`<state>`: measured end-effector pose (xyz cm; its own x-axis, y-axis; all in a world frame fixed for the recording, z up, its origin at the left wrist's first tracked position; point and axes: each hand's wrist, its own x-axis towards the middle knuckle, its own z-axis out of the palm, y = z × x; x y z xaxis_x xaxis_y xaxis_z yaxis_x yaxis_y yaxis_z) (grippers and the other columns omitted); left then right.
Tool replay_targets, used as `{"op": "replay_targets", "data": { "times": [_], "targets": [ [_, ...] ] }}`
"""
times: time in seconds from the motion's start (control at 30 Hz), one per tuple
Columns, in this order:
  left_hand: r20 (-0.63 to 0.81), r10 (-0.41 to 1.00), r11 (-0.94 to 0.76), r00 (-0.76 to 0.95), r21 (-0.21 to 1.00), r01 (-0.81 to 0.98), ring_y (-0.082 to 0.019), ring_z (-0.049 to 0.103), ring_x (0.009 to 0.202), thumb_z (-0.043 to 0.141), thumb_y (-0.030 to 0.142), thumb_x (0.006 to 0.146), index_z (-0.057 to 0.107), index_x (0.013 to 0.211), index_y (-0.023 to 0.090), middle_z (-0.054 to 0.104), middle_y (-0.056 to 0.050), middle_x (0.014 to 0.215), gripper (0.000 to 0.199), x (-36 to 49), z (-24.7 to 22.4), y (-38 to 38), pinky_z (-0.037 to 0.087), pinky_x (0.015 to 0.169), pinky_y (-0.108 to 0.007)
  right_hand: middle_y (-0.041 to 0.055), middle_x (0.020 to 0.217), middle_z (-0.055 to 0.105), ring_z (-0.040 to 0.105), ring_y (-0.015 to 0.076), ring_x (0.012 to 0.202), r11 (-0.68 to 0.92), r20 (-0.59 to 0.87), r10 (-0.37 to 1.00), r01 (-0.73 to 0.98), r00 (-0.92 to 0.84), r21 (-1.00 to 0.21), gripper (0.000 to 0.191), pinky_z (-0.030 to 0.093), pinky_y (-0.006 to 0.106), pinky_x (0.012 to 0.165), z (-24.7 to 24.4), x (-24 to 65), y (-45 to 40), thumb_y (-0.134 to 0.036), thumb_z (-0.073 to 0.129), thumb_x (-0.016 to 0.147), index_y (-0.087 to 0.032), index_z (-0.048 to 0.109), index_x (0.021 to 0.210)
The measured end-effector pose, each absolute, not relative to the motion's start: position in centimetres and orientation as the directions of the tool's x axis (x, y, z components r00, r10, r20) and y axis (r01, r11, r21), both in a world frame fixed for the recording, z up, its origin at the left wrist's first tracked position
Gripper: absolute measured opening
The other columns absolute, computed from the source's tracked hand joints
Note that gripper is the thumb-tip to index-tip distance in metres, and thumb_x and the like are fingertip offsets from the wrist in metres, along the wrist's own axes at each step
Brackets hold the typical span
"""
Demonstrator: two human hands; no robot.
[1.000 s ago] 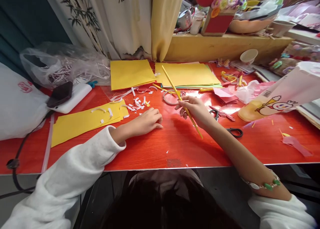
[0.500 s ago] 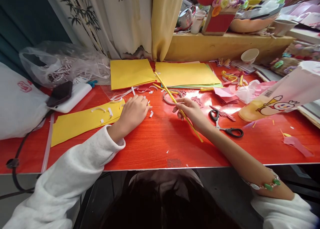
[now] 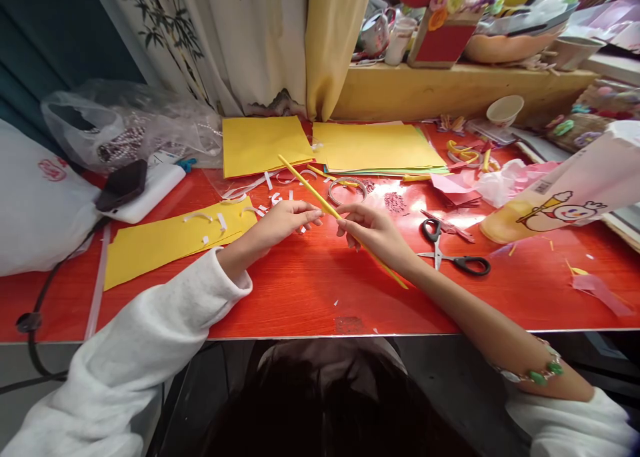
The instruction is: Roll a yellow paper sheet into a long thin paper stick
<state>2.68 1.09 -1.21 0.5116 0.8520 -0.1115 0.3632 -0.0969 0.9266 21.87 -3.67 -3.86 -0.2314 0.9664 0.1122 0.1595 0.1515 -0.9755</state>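
Observation:
A thin yellow stick point(image 3: 310, 188) slants over the red table, its far end up and to the left. My right hand point(image 3: 375, 234) pinches it near the middle between thumb and fingers. My left hand point(image 3: 287, 222) is just left of it, fingers apart and pointing right, with nothing in it. Small white paper scraps point(image 3: 275, 198) lie behind my left hand. To the left, yellow paper strips point(image 3: 165, 237) lie on the table, with white bits on them. Black-handled scissors point(image 3: 437, 247) lie partly open to the right of my right hand.
Yellow sheets point(image 3: 267, 145) and a second yellow stack point(image 3: 375, 147) lie at the back of the red table point(image 3: 300, 304). A tilted drink cup point(image 3: 565, 197) stands at the right. A phone point(image 3: 121, 185) and a plastic bag point(image 3: 45, 204) are at the left.
My left hand has lifted from the scraps and moved right, toward the stick. The stick has tilted further left in my right hand, which has shifted slightly left.

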Motion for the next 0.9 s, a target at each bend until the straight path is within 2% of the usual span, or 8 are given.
{"op": "replay_targets", "data": {
  "times": [0.1, 0.33, 0.57, 0.67, 0.8, 0.9],
  "targets": [
    [-0.111, 0.835, -0.055, 0.539, 0.958, 0.282, -0.009, 0.05, 0.067, 0.063, 0.038, 0.074, 0.066, 0.083, 0.014, 0.063, -0.002, 0.079, 0.026, 2.6, -1.1, 1.1, 0.039, 0.063, -0.023, -0.0002, 0.073, 0.059, 0.05, 0.0071, 0.054, 0.152, 0.1, 0.963, 0.196, -0.252, -0.969, 0.024, 0.042, 0.021, 0.047, -3.7, 21.8, -3.8, -0.032, 0.051, 0.086, -0.019, 0.055, 0.105],
    [-0.12, 0.832, -0.018, 0.542, 0.97, 0.243, -0.009, 0.051, 0.068, 0.068, 0.033, 0.069, 0.067, 0.087, 0.014, 0.065, -0.003, 0.081, 0.027, 2.6, -1.1, 1.2, 0.04, 0.064, -0.023, -0.0002, 0.073, 0.06, 0.051, 0.0067, 0.052, 0.135, 0.075, 0.966, 0.236, -0.248, -0.962, 0.022, 0.041, 0.021, 0.047, -3.2, 21.8, -3.9, -0.031, 0.052, 0.085, -0.018, 0.056, 0.103],
    [-0.09, 0.845, -0.035, 0.527, 0.974, 0.223, -0.008, 0.05, 0.065, 0.067, 0.039, 0.071, 0.067, 0.085, 0.014, 0.06, 0.0, 0.072, 0.029, 2.6, -1.3, 1.0, 0.039, 0.061, -0.021, -0.0014, 0.071, 0.059, 0.05, 0.0066, 0.049, 0.095, 0.034, 0.964, 0.224, -0.262, -0.97, 0.032, 0.042, 0.021, 0.045, -2.9, 21.5, -3.9, -0.035, 0.058, 0.082, -0.017, 0.053, 0.107],
    [-0.053, 0.857, -0.044, 0.512, 0.983, 0.177, -0.008, 0.051, 0.066, 0.063, 0.039, 0.074, 0.066, 0.087, 0.014, 0.061, -0.002, 0.078, 0.028, 2.7, -1.3, 1.0, 0.039, 0.06, -0.02, -0.0012, 0.069, 0.059, 0.05, 0.0065, 0.048, 0.063, -0.002, 0.958, 0.22, -0.287, -0.973, 0.027, 0.042, 0.021, 0.044, -2.8, 21.5, -4.0, -0.037, 0.055, 0.083, -0.016, 0.054, 0.102],
    [0.066, 0.937, -0.107, 0.344, 0.989, 0.101, -0.007, 0.052, 0.069, 0.057, 0.034, 0.08, 0.058, 0.093, 0.015, 0.059, -0.003, 0.093, 0.024, 2.4, -1.3, 1.4, 0.041, 0.062, -0.019, 0.001, 0.074, 0.061, 0.051, 0.0057, 0.048, 0.006, -0.071, 0.931, 0.209, -0.357, -0.978, 0.025, 0.042, 0.02, 0.045, -2.5, 21.8, -4.0, -0.038, 0.048, 0.088, -0.015, 0.056, 0.094],
    [0.095, 0.981, -0.121, 0.169, 0.981, 0.153, -0.01, 0.054, 0.078, 0.051, 0.032, 0.084, 0.051, 0.1, 0.016, 0.056, -0.005, 0.101, 0.023, 2.0, -1.7, 2.2, 0.045, 0.067, -0.022, 0.0011, 0.073, 0.061, 0.051, 0.0057, 0.048, -0.043, -0.113, 0.917, 0.187, -0.383, -0.981, 0.027, 0.041, 0.02, 0.044, -2.5, 22.2, -3.7, -0.039, 0.048, 0.088, -0.015, 0.058, 0.095]
  ]
}}
